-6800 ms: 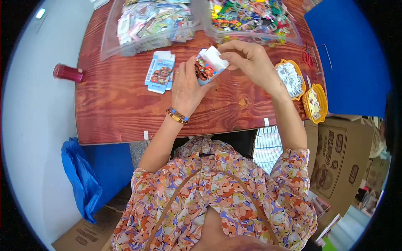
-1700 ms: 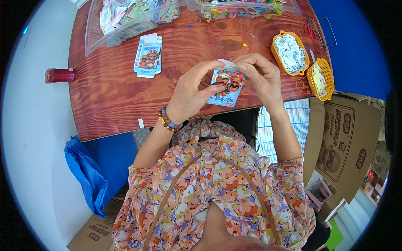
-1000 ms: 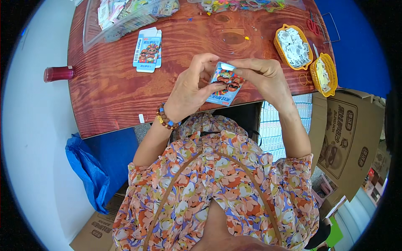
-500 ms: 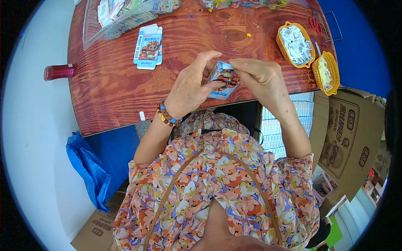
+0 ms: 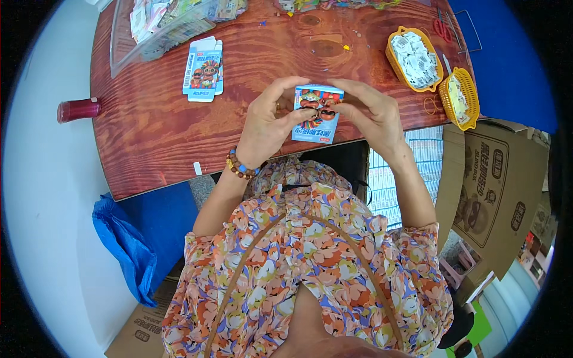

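Note:
Between my two hands, over the near edge of the table, is a small blue printed carton (image 5: 316,128) with cartoon figures on its face. My left hand (image 5: 271,119) grips its left side, thumb on the front and fingers behind. My right hand (image 5: 373,113) closes on its right side, thumb on the front and fingers at the far edge. The back of the carton is hidden. Flat, unfolded cartons (image 5: 203,70) of the same print lie on the table to the far left of my hands.
A clear plastic bin (image 5: 128,51) of packets stands far left, a dark red jar (image 5: 79,110) at the left edge. Two yellow baskets (image 5: 443,83) with small packets sit right, near red scissors (image 5: 441,30). Below right are stacked blue boxes (image 5: 412,173) and a cardboard carton (image 5: 495,185).
The carton has turned from a tilt to face me more squarely. My right hand has shifted from its top corner to grip its right side.

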`<state>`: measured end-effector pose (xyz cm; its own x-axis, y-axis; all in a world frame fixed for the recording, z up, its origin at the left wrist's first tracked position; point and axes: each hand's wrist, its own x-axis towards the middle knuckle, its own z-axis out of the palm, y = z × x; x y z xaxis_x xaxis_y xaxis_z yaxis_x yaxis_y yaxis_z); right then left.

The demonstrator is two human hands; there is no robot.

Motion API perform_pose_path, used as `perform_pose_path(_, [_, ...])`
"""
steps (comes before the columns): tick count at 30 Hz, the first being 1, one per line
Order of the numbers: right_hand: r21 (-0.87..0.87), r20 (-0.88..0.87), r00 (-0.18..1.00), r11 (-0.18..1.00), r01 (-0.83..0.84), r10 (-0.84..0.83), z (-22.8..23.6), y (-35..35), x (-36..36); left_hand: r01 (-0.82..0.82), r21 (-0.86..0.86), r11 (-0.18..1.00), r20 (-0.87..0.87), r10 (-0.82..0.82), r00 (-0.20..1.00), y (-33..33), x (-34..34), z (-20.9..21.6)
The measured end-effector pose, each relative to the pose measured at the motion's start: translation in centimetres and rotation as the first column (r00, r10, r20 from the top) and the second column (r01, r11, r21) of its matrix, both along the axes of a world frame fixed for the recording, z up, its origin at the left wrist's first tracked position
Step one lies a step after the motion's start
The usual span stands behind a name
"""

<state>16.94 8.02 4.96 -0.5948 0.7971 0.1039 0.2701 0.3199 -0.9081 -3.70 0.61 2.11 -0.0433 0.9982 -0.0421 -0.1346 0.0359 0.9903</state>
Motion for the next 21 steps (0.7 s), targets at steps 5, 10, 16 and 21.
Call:
perform_pose_path(5, [0.106,-0.102,0.994,0.994,-0.038,0.048,-0.9,0.4,0.8,0.037,-0.038,0.999,0.034,-0.035,0.999,0.1,0.7,0.5])
perform_pose_path(10, [0.165,-0.091,0.990,0.982,-0.092,0.109,-1.8,0.9,2.6,0.142,0.022,0.990,-0.070,-0.140,0.988,0.4,1.3,-0.4])
perform_pose_path(16, [-0.494,-0.376,0.908,0.869,-0.028,-0.184,-4.3,-3.8,2.8,0.103,-0.012,0.995,0.070,-0.102,0.992,-0.5,4.1,-0.5])
perform_pose_path(21, [-0.681,-0.148,0.964,0.730,0.062,-0.219,-3.3,-4.9,11.9,0.451,-0.173,0.876,-0.145,-0.475,0.868,-0.8,6.9,-1.2])
